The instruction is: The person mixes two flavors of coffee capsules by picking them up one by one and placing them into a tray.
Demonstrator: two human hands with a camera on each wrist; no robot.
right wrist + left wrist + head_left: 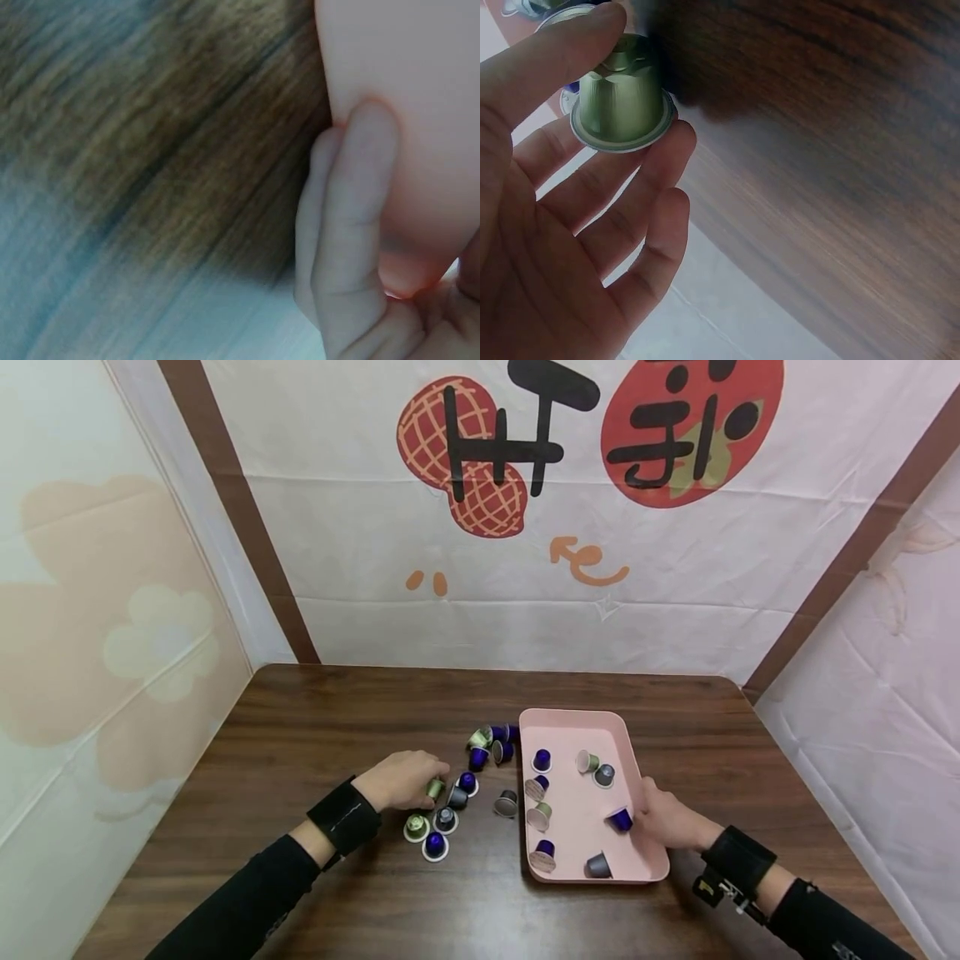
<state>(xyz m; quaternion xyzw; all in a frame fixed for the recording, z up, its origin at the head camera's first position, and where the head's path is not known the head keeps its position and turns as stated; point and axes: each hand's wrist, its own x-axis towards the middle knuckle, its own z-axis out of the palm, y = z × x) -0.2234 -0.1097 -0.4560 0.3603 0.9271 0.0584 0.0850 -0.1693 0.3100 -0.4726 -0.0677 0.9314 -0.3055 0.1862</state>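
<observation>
My left hand (405,781) pinches a green coffee capsule (622,109) between thumb and fingers, left of the tray. Close around that hand on the table are a green capsule (416,827), a blue capsule (435,845), dark grey capsules (446,819) and another blue one (467,782). My right hand (667,814) grips the right rim of a pink tray (592,727); in the right wrist view its fingers (356,202) press the outer wall. Several blue, green and grey capsules lie scattered in the tray, a blue capsule (619,819) being nearest that hand.
A cluster of blue and green capsules (478,758) lies by the tray's upper left side. One grey capsule (506,803) is between the tray and the left group. The brown wooden table (360,710) meets a printed cloth wall (480,635) behind.
</observation>
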